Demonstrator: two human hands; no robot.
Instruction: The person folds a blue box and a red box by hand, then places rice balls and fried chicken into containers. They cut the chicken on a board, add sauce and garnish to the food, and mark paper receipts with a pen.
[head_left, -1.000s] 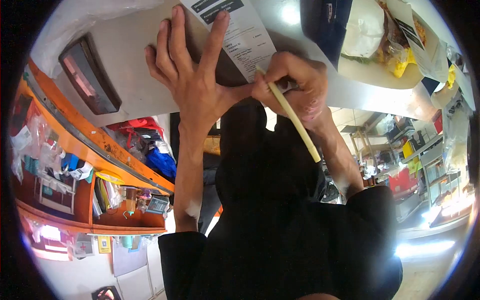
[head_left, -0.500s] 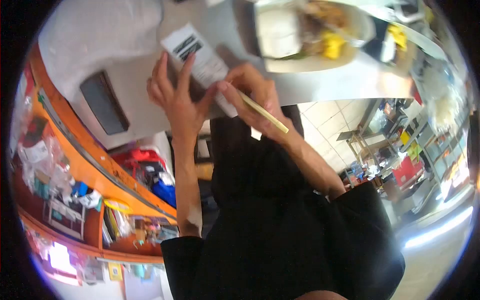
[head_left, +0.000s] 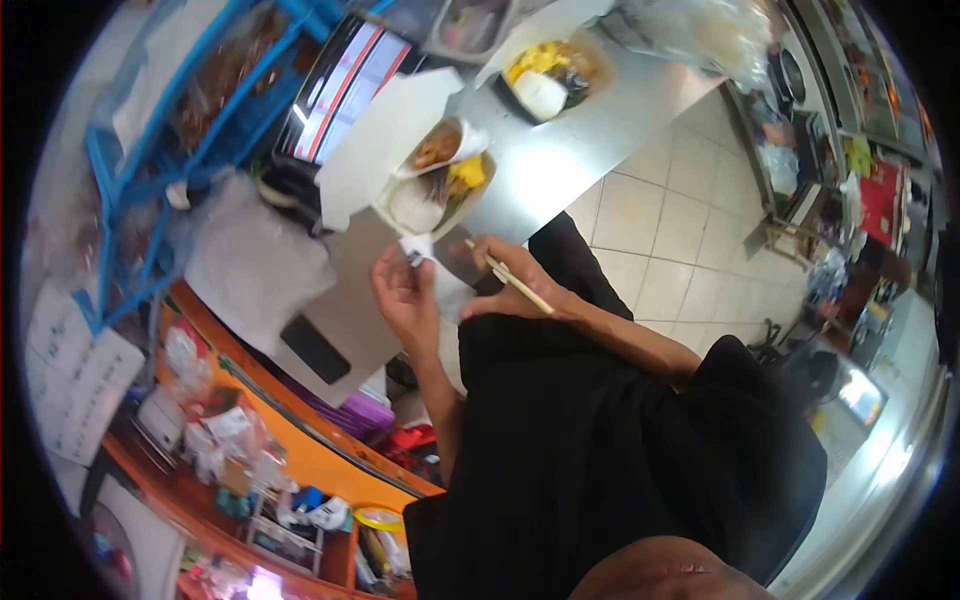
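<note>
A white paper slip with dark print is pinched in my left hand, just below an open takeaway box holding rice, yellow food and brown pieces. My right hand, to the right of it, holds a pair of pale chopsticks slanting across the fingers. Farther back stands a second open box with rice, yellow food and darker food.
A phone and a white plastic bag pile lie on the metal counter. A lit screen stands behind, beside a blue rack. Shelves with bags and goods are at lower left; tiled floor lies to the right.
The camera view has swung, so the boxes, screen and blue rack now show. My hands have moved apart, and the slip, earlier stretched out beneath both hands, is now by my left fingers.
</note>
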